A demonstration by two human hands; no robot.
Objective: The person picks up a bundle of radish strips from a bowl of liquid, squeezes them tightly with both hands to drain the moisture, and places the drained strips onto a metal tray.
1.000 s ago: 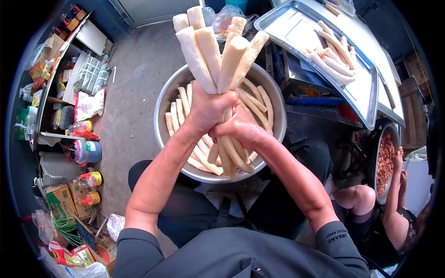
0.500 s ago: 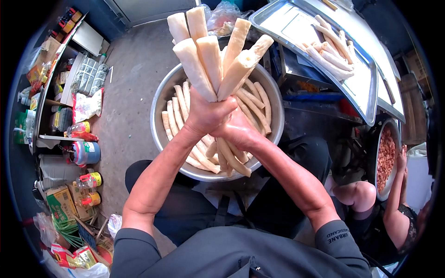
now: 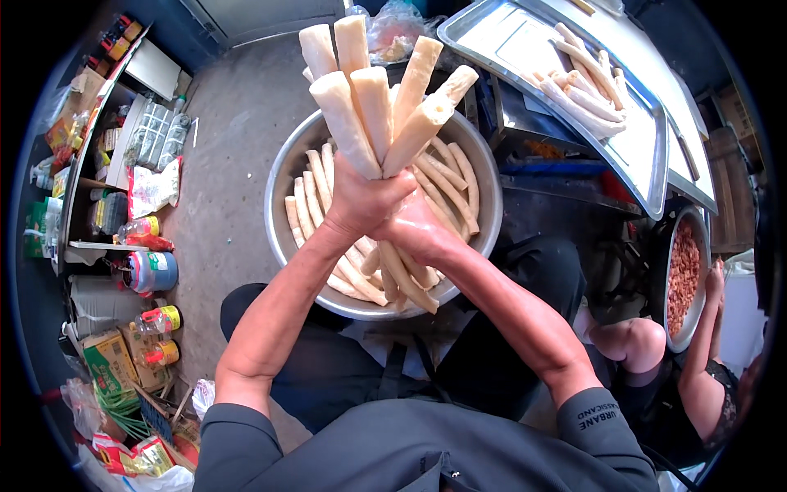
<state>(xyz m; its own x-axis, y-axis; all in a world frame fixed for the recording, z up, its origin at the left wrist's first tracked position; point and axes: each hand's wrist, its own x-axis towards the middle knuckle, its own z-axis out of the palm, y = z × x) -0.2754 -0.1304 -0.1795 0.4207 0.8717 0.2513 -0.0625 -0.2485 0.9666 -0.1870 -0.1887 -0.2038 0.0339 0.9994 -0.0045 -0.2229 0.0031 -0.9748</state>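
Note:
Both my hands are wrapped round a bundle of long, pale, slightly curved sticks (image 3: 344,111) with blunt ends. They look like peeled roots or thick sausages; I cannot tell which. My left hand (image 3: 361,197) is closed round the bundle's middle, and my right hand (image 3: 414,225) is clasped just below and to the right. The upper ends fan out above my fists, while the lower ends hang beneath them over a large round metal basin (image 3: 491,193). More such sticks (image 3: 311,197) lie side by side in the basin, partly hidden by my hands.
A metal tray (image 3: 492,33) with further pale sticks (image 3: 586,102) stands at upper right. Below it, another person's hand (image 3: 716,283) is beside a pan of reddish chunks (image 3: 682,271). Shelves with bottles (image 3: 152,271) and packages line the left. My knees flank the basin.
The bundle's lower ends have shifted slightly left and up, and its upper right stick has moved a little left. My hands keep their grip, almost unmoved.

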